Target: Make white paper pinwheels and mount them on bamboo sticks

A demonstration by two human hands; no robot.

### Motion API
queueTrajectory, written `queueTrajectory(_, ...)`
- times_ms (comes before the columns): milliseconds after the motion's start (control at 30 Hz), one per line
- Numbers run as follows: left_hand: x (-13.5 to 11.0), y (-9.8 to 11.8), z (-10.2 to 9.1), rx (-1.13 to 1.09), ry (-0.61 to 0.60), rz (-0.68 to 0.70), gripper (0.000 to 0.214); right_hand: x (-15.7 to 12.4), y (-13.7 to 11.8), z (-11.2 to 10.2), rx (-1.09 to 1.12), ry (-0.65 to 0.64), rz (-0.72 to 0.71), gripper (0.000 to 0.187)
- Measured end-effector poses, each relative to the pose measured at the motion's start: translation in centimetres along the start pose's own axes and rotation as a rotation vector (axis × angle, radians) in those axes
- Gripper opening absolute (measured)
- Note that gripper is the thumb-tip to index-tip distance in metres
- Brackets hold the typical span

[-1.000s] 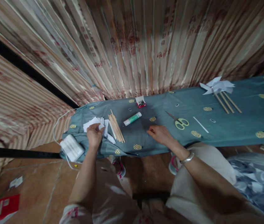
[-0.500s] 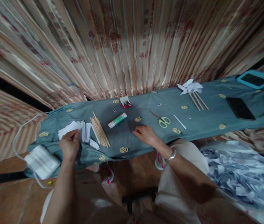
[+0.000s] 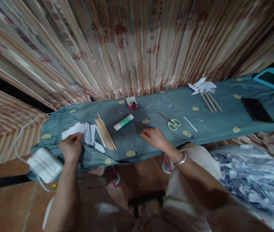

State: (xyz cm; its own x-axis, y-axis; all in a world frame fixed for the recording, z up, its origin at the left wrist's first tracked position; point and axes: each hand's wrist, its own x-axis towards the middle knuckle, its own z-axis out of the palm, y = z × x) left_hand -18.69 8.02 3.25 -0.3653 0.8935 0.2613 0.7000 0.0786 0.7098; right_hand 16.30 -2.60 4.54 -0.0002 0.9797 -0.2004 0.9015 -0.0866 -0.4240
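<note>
At the left of the cloth lies a pile of cut white paper. My left hand is over its near edge, thumb and fingers pinched on the paper; the fingertips are partly hidden. My right hand rests on the cloth near the front edge, fingers curled in, with nothing visible in them. Between the hands lie a bundle of thin wooden sticks and a glue stick. Scissors with green handles are just beyond my right hand. Paper pinwheels on sticks lie farther right.
A small red box of metal pins stands at the back. On the right are a paper strip, a dark phone and a blue-framed tablet. A white corded box sits left; paper scraps are heaped lower right.
The view has shifted slightly, so the things on the right appear farther right. Both hands keep nearly the same places and poses.
</note>
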Motion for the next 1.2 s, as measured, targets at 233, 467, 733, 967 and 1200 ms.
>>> queueTrajectory(233, -0.1, 0.3, -0.2, -0.029, 0.004, -0.015, 0.012, 0.1, 0.2, 0.4, -0.006, 0.016, -0.002, 0.027)
queueTrajectory(467, -0.2, 1.0, -0.5, -0.097, 0.013, -0.078, 0.01, 0.1, 0.2, 0.4, 0.003, 0.02, -0.006, 0.027)
queueTrajectory(733, -0.2, 0.3, -0.7, -0.084, 0.031, -0.002, 0.012, 0.0, 0.1, 0.3, 0.004, 0.015, -0.007, 0.027)
queueTrajectory(967, -0.8, 1.8, -0.5, -0.326, 0.097, 0.147, 0.015, -0.1, 0.1, 0.1, -0.005, 0.016, -0.018, 0.028)
queueTrajectory(1200, -7.1, 7.6, 0.8, -0.355, -0.128, 0.505, 0.017, -0.4, 0.6, -0.1, 0.021, 0.059, -0.031, 0.026)
